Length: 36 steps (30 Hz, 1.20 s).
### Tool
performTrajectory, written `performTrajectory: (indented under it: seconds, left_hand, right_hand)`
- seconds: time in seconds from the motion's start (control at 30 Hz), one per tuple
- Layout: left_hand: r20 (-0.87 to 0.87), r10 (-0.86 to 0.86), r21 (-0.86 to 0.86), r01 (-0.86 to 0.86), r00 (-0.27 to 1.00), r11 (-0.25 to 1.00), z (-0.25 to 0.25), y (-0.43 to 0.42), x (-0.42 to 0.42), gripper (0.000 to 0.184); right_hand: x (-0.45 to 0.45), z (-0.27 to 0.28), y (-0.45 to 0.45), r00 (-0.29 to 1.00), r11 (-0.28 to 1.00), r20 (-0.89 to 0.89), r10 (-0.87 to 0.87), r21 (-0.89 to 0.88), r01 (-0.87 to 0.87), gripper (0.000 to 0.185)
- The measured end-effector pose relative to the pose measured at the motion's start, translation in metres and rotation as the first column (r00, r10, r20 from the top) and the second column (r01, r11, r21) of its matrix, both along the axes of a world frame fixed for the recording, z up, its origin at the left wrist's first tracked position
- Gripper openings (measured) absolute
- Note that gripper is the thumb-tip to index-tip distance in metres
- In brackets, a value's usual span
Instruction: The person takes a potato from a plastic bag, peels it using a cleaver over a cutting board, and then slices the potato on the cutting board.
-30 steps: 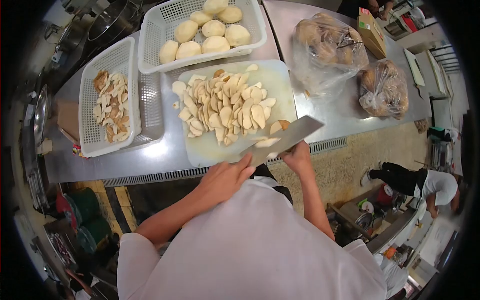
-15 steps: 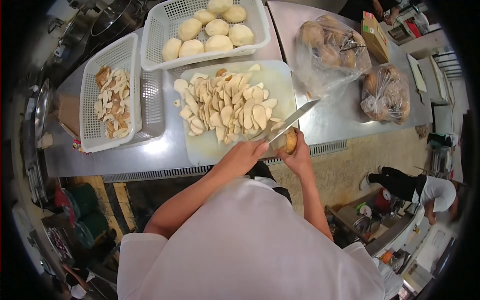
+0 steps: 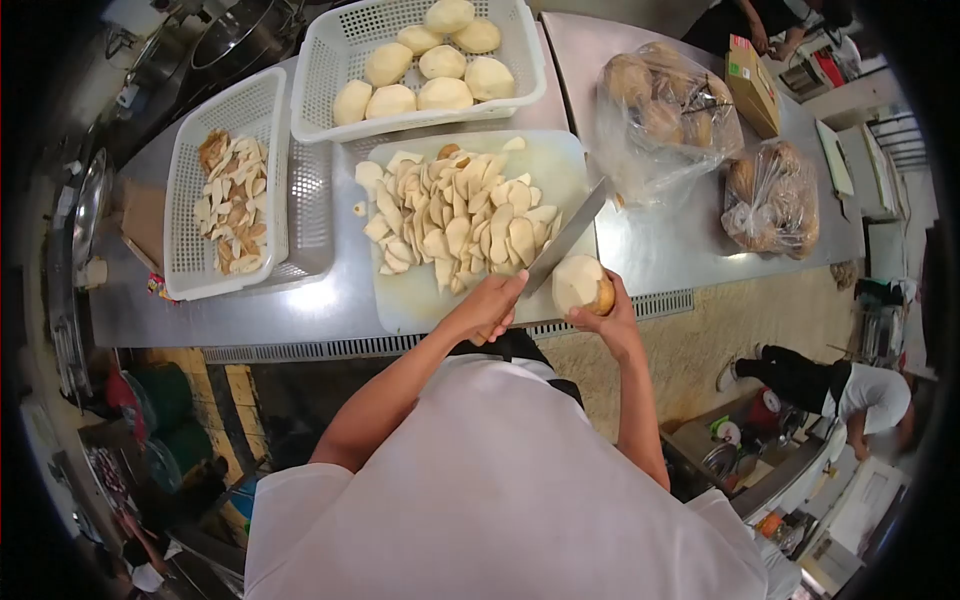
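Observation:
My left hand [image 3: 487,310] is closed around the handle of a broad knife [image 3: 568,235], its blade slanting up and right over the edge of the white cutting board [image 3: 405,310]. My right hand [image 3: 612,320] grips a partly peeled root vegetable [image 3: 577,283], with its pale cut face up and brown skin on its right side. A small gap separates blade and vegetable. Pale peelings [image 3: 455,225] lie heaped on the board, left of the knife.
A white basket [image 3: 425,118] behind the board holds several peeled vegetables; another basket [image 3: 277,180] at the left holds peelings. Bagged unpeeled vegetables [image 3: 665,105], a smaller bag [image 3: 770,200] and a carton [image 3: 752,88] stand right. A person [image 3: 870,395] bends at the far right.
The blade has swung away from the vegetable and points more steeply upward. The vegetable has turned in my right hand, so its pale cut face now shows.

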State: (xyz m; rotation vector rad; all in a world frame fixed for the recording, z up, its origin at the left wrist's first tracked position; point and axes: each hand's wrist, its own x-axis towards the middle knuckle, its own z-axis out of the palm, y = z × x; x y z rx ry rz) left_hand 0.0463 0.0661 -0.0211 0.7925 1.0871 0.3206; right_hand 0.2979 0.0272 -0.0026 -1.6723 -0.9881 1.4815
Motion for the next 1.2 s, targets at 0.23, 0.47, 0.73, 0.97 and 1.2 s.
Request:
performTrajectory:
  seconds: [0.23, 0.47, 0.73, 0.97, 1.2]
  left_hand:
    - [-0.076, 0.015, 0.072, -0.010, 0.997, 0.997, 0.012, -0.015, -0.038, 0.057]
    - [-0.385, -0.078, 0.495, 0.277, 0.920, 0.824, 0.077, -0.043, -0.059, 0.051]
    - [-0.666, -0.349, 0.291, 0.661, 0.659, 0.691, 0.135, -0.055, -0.043, 0.048]
    - [-0.366, -0.202, 0.487, 0.372, 0.908, 0.790, 0.088, -0.018, -0.008, 0.044]
    - [-0.278, -0.209, 0.236, 0.278, 0.938, 0.931, 0.081, -0.027, -0.025, 0.048]
  right_hand:
    - [0.000, 0.007, 0.006, 0.991, 0.991, 0.042, -0.127, -0.038, 0.129, 0.078]
    - [-0.023, -0.001, 0.000, 0.669, 0.924, 0.743, 0.004, 0.254, -0.287, 0.064]
    - [-0.015, -0.016, 0.001, 0.637, 0.908, 0.761, 0.124, 0.172, -0.382, 0.065]
    - [-0.022, -0.005, 0.002, 0.652, 0.922, 0.758, 0.019, 0.239, -0.305, 0.063]
    - [-0.021, 0.004, 0.009, 0.628, 0.930, 0.774, 0.081, 0.168, -0.327, 0.065]
